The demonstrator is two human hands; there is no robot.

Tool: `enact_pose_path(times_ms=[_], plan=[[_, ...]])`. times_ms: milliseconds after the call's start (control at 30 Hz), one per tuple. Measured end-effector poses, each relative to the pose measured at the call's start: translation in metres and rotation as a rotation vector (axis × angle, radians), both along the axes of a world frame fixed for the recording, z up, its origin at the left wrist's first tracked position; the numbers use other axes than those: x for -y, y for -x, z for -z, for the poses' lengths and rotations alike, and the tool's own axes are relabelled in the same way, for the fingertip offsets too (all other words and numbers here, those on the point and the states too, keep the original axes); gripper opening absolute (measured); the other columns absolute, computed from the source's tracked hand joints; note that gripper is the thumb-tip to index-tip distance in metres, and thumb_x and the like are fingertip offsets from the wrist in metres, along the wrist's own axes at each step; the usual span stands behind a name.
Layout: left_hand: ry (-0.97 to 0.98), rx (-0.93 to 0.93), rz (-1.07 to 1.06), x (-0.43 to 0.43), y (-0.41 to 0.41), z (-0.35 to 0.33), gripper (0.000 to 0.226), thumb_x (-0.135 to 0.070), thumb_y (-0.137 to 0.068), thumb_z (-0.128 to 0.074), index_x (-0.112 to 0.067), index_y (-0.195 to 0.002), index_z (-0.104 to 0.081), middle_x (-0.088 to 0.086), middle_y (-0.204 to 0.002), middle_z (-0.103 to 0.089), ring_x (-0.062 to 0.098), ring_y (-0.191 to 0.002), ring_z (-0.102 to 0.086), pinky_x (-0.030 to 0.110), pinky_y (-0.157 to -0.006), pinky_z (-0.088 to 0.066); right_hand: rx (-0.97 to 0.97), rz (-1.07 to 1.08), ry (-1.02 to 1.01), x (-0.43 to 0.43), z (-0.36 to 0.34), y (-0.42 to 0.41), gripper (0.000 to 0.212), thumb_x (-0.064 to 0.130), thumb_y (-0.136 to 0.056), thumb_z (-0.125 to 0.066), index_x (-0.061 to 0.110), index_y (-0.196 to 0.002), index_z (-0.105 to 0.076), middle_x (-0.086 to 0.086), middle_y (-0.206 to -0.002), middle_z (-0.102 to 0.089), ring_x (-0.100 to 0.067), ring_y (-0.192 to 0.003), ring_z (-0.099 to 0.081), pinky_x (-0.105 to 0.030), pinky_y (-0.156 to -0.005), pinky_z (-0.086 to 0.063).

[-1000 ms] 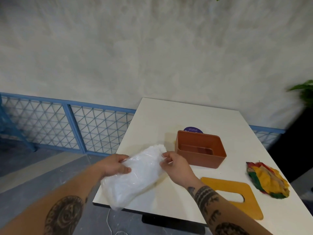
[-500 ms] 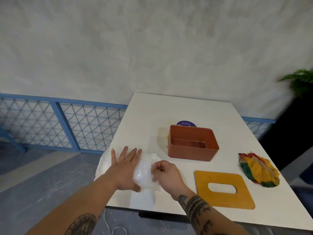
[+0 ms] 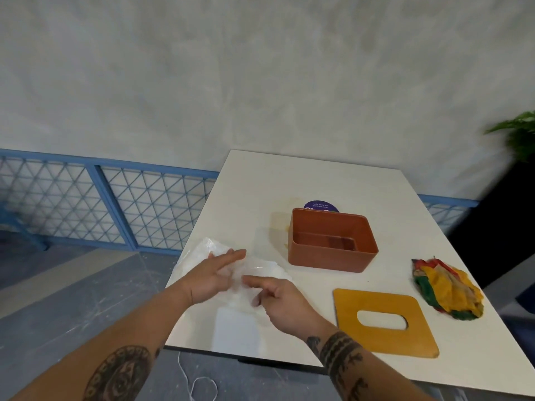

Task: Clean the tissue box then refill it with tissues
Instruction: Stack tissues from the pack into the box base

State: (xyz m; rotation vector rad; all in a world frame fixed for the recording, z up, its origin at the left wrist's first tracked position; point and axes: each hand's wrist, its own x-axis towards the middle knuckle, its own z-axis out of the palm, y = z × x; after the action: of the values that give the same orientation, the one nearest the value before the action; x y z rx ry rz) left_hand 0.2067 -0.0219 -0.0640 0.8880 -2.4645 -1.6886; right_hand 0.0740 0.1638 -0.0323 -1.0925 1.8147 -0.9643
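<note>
The tissue pack (image 3: 210, 250), white sheets in a clear, glossy wrapper, lies flat on the bench (image 3: 289, 180) under both my hands, near the bench's left front corner. My left hand (image 3: 211, 277) presses down on it palm-first, fingers (image 3: 234, 254) straight and close together, pointing away from me and to the right. My right hand (image 3: 285, 302) sits at the pack's near-right end; its index finger reaches left across the wrapper while the other fingers (image 3: 257, 299) curl down onto the film. Motion blur means I cannot tell whether they pinch the plastic or only rest on it.

Just beyond my right fingertips, apart from the pack, stands the tissue box (image 3: 330, 250) — a terracotta tub, upright, top open, and I can see straight down to its bare floor. Its lid (image 3: 385, 322), a flat yellow board with a rounded slot cut through it, lies on the bench to the right of my right hand, nearer to me than the box and not touching it. Further right, near the bench's edge, a crumpled cloth (image 3: 447, 290) in red, yellow and green sits in a heap.

Behind the box, on the side away from my fingers, a round purple sticker (image 3: 320, 204) peeks over its back wall; the print is too small to read. To the left of my left hand, past the bench, a blue lattice railing (image 3: 115, 198) runs along a grey wall — and a thin white cord (image 3: 199, 383) loops on the floor below. A green plant (image 3: 521, 137) shows at the far right.
</note>
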Motion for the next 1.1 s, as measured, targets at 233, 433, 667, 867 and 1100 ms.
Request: enact_pose_path(times_ms=[233, 433, 667, 867, 1100], plan=[[-0.084, -0.073, -0.192, -0.018, 0.017, -0.009, 0.038, -0.06, -0.088, -0.068, -0.035, -0.115, -0.073, -0.015, -0.115, -0.073, -0.002, -0.112, -0.063, 0.017, -0.095, -0.045, 0.094, -0.264, -0.131, 0.028, -0.01, 0.007, 0.068, -0.004, -0.088, -0.037, 0.035, -0.141, -0.055, 0.006, -0.128, -0.064, 0.002, -0.08, -0.066, -0.02, -0.069, -0.051], [0.292, -0.052, -0.464, -0.014, 0.026, 0.011, 0.025, -0.009, -0.098, -0.061, -0.032, -0.092, -0.068, -0.014, -0.089, -0.073, -0.007, -0.081, -0.064, 0.01, -0.073, -0.047, 0.125, 0.144, -0.004, 0.021, -0.003, 0.052, 0.029, 0.003, -0.093, -0.051, 0.019, -0.102, -0.074, 0.003, -0.084, -0.073, -0.007, -0.062, -0.066, -0.024, -0.057, -0.049], [0.498, -0.107, -0.502, -0.018, 0.038, 0.024, 0.026, -0.008, -0.1, -0.056, -0.033, -0.104, -0.066, -0.023, -0.096, -0.067, -0.003, -0.092, -0.062, 0.0, -0.081, -0.038, -0.312, 0.171, -0.087, 0.035, 0.007, 0.079, 0.018, 0.04, -0.09, -0.067, 0.025, -0.099, -0.071, 0.013, -0.087, -0.069, 0.004, -0.069, -0.06, -0.006, -0.053, -0.043], [0.77, -0.247, -0.411, -0.023, 0.029, 0.034, 0.027, -0.03, -0.092, -0.053, -0.017, -0.106, -0.071, -0.011, -0.103, -0.066, 0.005, -0.1, -0.057, 0.012, -0.098, -0.039, -0.42, 0.074, -0.175, 0.037, 0.031, 0.07, 0.04, 0.052, -0.085, -0.064, 0.024, -0.113, -0.067, 0.004, -0.104, -0.069, -0.015, -0.095, -0.066, -0.029, -0.083, -0.054], [0.909, -0.215, -0.324, -0.012, 0.038, 0.039, 0.037, -0.049, -0.089, -0.055, -0.025, -0.109, -0.073, -0.02, -0.109, -0.068, 0.002, -0.108, -0.057, 0.029, -0.107, -0.031, -0.201, 0.211, -0.131, 0.041, 0.023, 0.066, 0.012, 0.033, -0.084, -0.065, 0.024, -0.089, -0.072, 0.008, -0.084, -0.072, -0.009, -0.076, -0.069, -0.026, -0.07, -0.058]])
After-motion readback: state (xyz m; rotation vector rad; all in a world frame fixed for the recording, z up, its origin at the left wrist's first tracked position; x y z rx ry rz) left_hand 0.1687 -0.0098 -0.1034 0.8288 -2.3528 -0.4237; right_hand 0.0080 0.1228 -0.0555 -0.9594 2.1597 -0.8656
